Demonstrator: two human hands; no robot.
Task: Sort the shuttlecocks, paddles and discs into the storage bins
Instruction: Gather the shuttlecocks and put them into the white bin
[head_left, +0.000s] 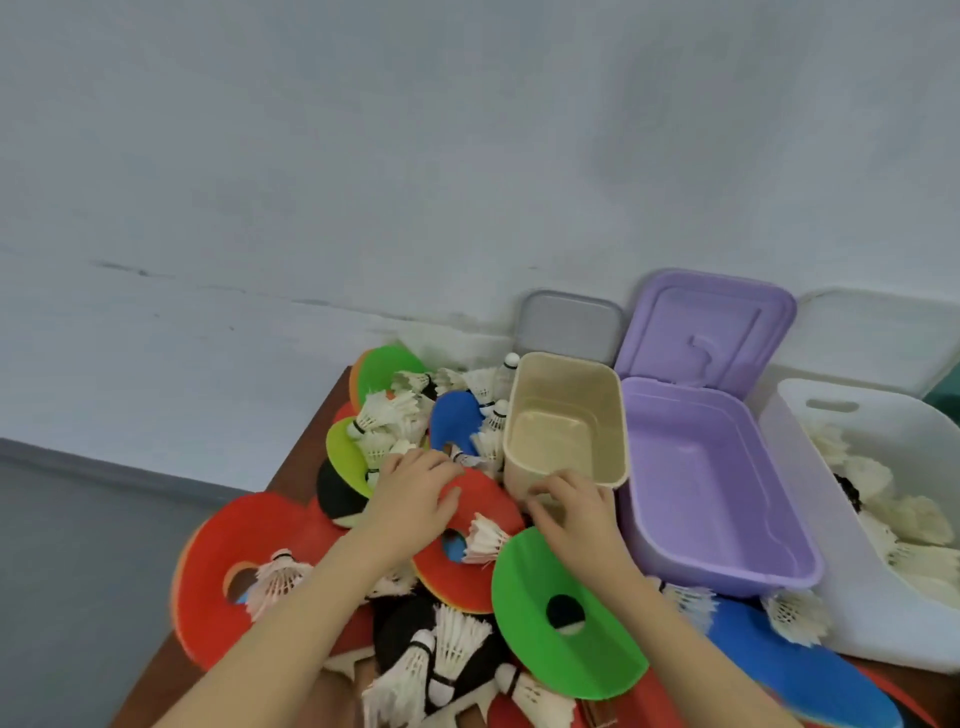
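Note:
A heap of coloured discs, black paddles and white shuttlecocks covers the brown table (301, 467). My left hand (415, 488) lies on a red disc (488, 577) in the middle of the heap, fingers curled over its far edge. My right hand (571, 512) rests by the near wall of the empty beige bin (566, 415), above a green disc (566, 613); whether it holds anything is hidden. A shuttlecock (485, 538) lies on the red disc between the hands. The purple bin (711, 488) stands empty. The white bin (872, 499) holds several shuttlecocks.
Another red disc (234, 545) lies at the table's left edge, a blue disc (457, 421) and green discs further back. A black paddle (337, 493) sits left of my left hand. Bin lids lean on the wall (363, 156) behind the bins.

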